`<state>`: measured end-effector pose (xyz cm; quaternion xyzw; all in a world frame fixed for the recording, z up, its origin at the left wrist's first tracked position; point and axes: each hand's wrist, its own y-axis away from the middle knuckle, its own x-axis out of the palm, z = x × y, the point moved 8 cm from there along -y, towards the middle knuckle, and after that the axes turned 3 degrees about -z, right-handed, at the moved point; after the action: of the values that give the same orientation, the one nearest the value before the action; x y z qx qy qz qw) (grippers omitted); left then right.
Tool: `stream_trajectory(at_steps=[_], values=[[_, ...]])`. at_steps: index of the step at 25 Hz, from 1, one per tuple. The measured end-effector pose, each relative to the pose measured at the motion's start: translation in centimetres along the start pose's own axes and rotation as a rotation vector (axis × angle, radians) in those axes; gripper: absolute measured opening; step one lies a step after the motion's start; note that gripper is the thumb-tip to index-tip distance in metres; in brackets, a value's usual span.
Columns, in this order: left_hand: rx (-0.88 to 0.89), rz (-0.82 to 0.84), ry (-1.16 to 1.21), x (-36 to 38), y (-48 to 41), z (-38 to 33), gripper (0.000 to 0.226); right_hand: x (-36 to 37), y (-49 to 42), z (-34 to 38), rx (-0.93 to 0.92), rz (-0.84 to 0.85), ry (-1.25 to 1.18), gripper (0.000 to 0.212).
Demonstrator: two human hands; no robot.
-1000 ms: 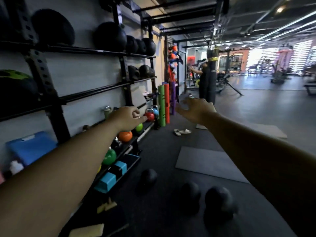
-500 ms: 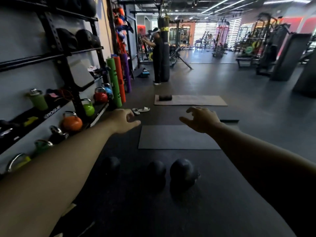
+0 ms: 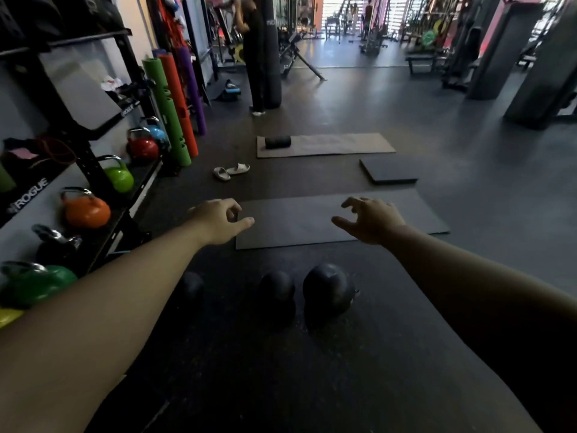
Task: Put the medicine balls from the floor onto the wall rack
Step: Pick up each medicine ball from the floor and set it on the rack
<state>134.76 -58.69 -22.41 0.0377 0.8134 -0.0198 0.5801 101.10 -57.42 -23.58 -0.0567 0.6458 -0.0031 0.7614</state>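
Three black medicine balls lie in a row on the dark floor: a large one (image 3: 327,290) on the right, a smaller one (image 3: 277,290) in the middle, and a small one (image 3: 192,285) on the left, partly behind my left forearm. My left hand (image 3: 218,221) and my right hand (image 3: 371,221) are stretched out above and beyond the balls, fingers loosely curled and apart, holding nothing. The black wall rack (image 3: 81,151) runs along the left wall; dark balls on its top shelf are only partly in view.
Coloured kettlebells (image 3: 86,210) sit on the rack's bottom shelf. A grey mat (image 3: 312,223) lies just past the balls, with a second mat (image 3: 324,145), a black pad (image 3: 388,171) and slippers (image 3: 231,171) beyond. Foam rollers (image 3: 168,110) lean at the rack's end. A person (image 3: 253,54) stands by a punching bag.
My view has swung from the rack shelves down and right to the floor. Both hands have come lower over the balls, and the three balls now sit centred below them.
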Motion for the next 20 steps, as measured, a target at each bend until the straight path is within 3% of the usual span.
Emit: stream_trajectory(at_steps=[5,11,20], values=[[-0.023,0.053,0.014,5.3,-5.5,-2.0,0.057,4.0,-5.6,-4.0,-0.031,0.042,0.010,0.071],[-0.180,0.090,-0.011,10.4,-11.4,-3.0,0.057,9.1,-15.4,-6.7,-0.189,0.130,-0.016,0.072],[-0.382,0.109,0.085,16.8,-20.4,4.1,0.059,20.7,-27.7,-1.0,-0.401,0.279,-0.044,0.070]])
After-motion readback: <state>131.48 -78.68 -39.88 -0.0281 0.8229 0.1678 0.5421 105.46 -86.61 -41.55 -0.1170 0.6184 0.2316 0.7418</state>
